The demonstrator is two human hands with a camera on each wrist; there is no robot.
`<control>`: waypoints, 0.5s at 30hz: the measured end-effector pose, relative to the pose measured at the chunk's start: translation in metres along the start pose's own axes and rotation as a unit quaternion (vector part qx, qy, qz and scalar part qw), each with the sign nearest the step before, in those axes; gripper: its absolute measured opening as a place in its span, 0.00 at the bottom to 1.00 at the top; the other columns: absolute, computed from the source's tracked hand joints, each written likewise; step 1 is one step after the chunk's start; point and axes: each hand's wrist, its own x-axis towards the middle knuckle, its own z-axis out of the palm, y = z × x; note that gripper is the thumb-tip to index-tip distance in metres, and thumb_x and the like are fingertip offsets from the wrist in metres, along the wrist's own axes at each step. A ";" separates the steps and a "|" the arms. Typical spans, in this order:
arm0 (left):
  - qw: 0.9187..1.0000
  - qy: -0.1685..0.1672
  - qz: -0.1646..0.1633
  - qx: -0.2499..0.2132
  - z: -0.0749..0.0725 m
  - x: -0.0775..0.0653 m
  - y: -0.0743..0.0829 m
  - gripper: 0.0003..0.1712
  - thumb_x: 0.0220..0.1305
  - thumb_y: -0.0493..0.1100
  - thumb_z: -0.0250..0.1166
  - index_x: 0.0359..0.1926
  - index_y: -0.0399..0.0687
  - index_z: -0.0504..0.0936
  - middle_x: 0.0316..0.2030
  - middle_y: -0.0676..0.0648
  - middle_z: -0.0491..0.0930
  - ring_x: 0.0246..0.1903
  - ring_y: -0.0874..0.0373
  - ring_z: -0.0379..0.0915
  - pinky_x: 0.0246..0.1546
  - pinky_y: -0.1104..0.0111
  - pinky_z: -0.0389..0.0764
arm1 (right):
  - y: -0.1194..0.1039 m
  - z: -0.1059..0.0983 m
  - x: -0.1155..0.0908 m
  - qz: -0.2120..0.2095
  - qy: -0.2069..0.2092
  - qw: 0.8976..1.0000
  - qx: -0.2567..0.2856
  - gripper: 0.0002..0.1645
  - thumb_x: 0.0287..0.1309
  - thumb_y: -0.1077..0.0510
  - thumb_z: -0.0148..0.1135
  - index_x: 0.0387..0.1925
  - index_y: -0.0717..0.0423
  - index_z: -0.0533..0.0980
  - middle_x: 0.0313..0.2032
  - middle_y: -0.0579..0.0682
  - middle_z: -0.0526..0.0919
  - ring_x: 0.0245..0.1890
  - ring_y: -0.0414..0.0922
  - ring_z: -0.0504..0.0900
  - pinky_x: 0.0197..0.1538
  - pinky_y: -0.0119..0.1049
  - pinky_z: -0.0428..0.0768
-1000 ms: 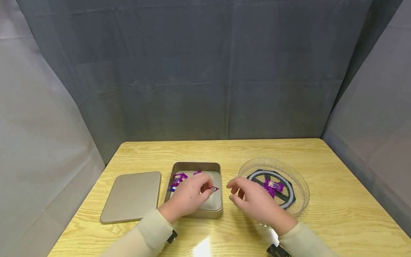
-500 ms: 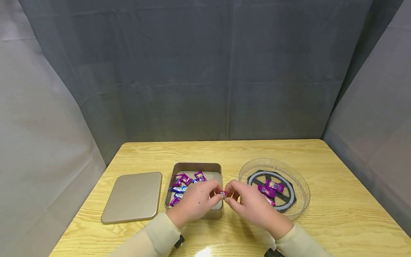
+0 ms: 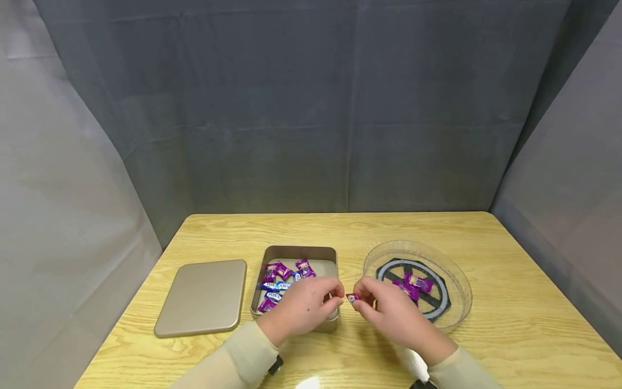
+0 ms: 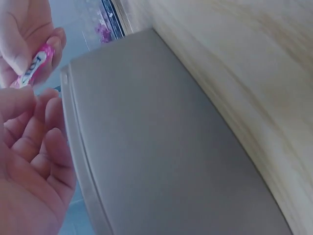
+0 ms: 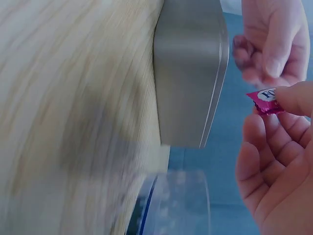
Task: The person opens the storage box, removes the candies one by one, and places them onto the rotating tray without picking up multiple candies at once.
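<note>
Between thumb and fingers, my right hand (image 3: 396,313) pinches a small pink-wrapped candy (image 3: 352,297); dark lettering on a white oval shows on its wrapper (image 5: 267,95) in the right wrist view. Just left of it is my left hand (image 3: 306,308), above the right side of an open metal tin (image 3: 332,324). Its fingers are loosely bent, hold nothing and stand a little apart from the candy. Several purple candies (image 3: 305,268) and blue-and-white candies (image 3: 270,286) lie in the tin, partly hidden by the left hand.
The tin's flat lid (image 3: 201,297) lies to the left on the wooden table (image 3: 218,232). A clear round dish (image 3: 459,302) on the right holds several purple candies (image 3: 419,282) over a dark ring pattern; my right hand covers part of its near-left side.
My left hand lifted the candy out of the tin rightward to meet my right hand. The right hand took it, and the left hand let go. Both then shifted slightly right.
</note>
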 end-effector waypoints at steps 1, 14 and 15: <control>1.000 0.004 0.001 0.006 0.000 0.000 -0.001 0.03 0.64 0.45 0.63 0.36 0.61 0.78 0.28 0.65 0.75 0.25 0.74 0.66 0.25 0.77 0.72 | 0.003 -0.001 -0.001 0.004 0.006 1.000 -0.004 0.08 0.60 0.54 0.64 0.32 0.38 0.72 0.24 0.33 0.75 0.23 0.35 0.71 0.24 0.33 0.75; 0.999 0.006 -0.021 0.025 -0.004 -0.009 -0.018 0.03 0.64 0.45 0.61 0.36 0.61 0.77 0.31 0.65 0.76 0.31 0.73 0.68 0.33 0.73 0.76 | 0.066 -0.035 -0.013 0.089 0.044 0.984 -0.146 0.06 0.59 0.56 0.63 0.31 0.45 0.73 0.23 0.40 0.72 0.20 0.38 0.68 0.24 0.37 0.69; 0.999 0.004 -0.024 0.024 -0.005 -0.010 -0.019 0.02 0.64 0.45 0.61 0.36 0.61 0.78 0.31 0.65 0.76 0.31 0.73 0.68 0.33 0.73 0.76 | 0.068 -0.036 -0.015 0.100 0.035 0.984 -0.146 0.06 0.60 0.56 0.63 0.31 0.45 0.73 0.22 0.41 0.72 0.19 0.38 0.68 0.24 0.37 0.69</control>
